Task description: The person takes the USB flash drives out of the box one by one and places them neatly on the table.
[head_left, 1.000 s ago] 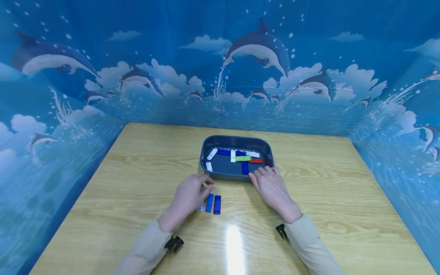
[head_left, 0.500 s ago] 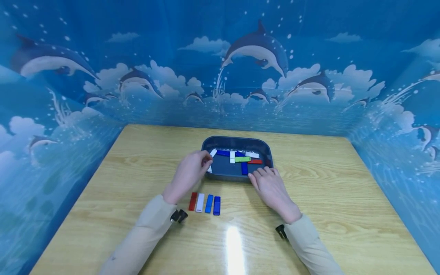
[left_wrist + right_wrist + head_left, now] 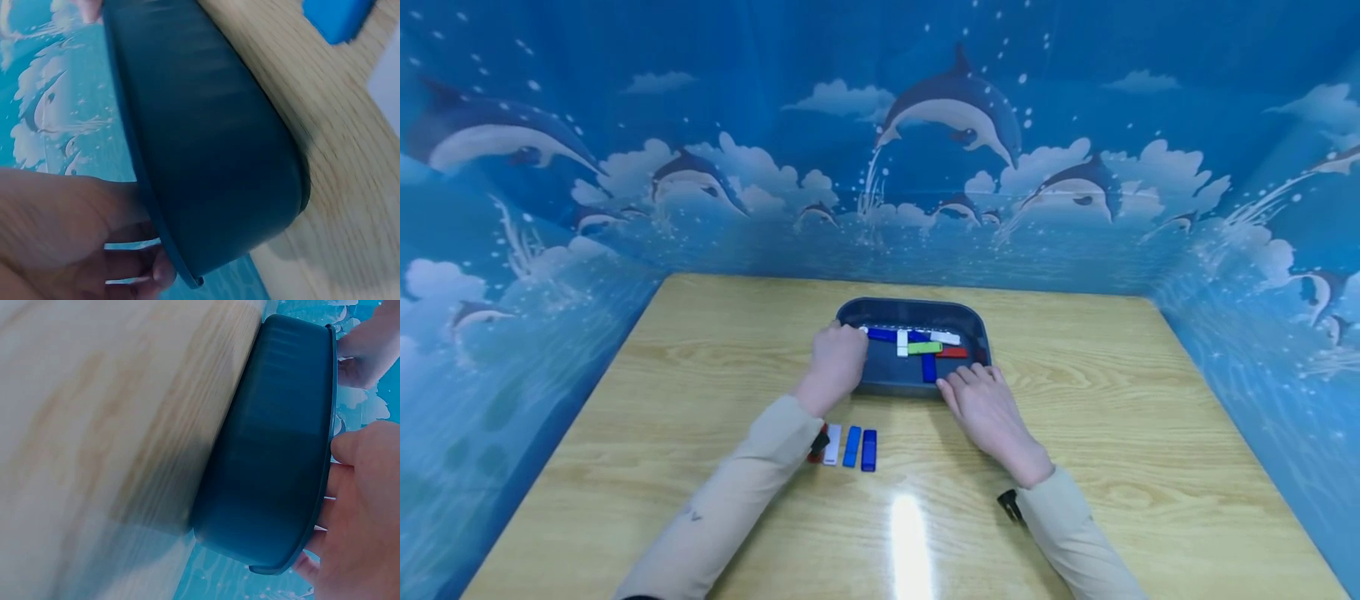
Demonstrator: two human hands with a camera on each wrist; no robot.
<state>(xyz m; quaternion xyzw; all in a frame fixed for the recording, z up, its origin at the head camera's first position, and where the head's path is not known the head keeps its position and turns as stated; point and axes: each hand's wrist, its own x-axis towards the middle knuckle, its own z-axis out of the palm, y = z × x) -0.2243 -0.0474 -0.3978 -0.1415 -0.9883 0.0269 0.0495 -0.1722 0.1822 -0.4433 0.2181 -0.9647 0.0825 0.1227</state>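
The tray point(image 3: 891, 389) is dark slate-blue. In it are a lime stick point(image 3: 925, 347), a scarlet stick point(image 3: 952, 353) to its right, white sticks point(image 3: 902, 343) and deep-blue sticks point(image 3: 929, 368). Nearer, left to right: red stick point(image 3: 814, 457), off-white stick point(image 3: 832, 446), mid-blue stick point(image 3: 852, 447), royal-blue stick point(image 3: 868, 451). The table point(image 3: 1075, 358) is pale yellow, wood-grained; the sleeves point(image 3: 722, 508) beige. The blue wall point(image 3: 820, 42) shows white-bellied dolphins point(image 3: 958, 104) and white clouds point(image 3: 756, 175).

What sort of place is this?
Probably an indoor tabletop recording booth: a dolphin-print backdrop stands along the back, left and right of a wood-grain table, and a black device sits at each sleeve cuff.
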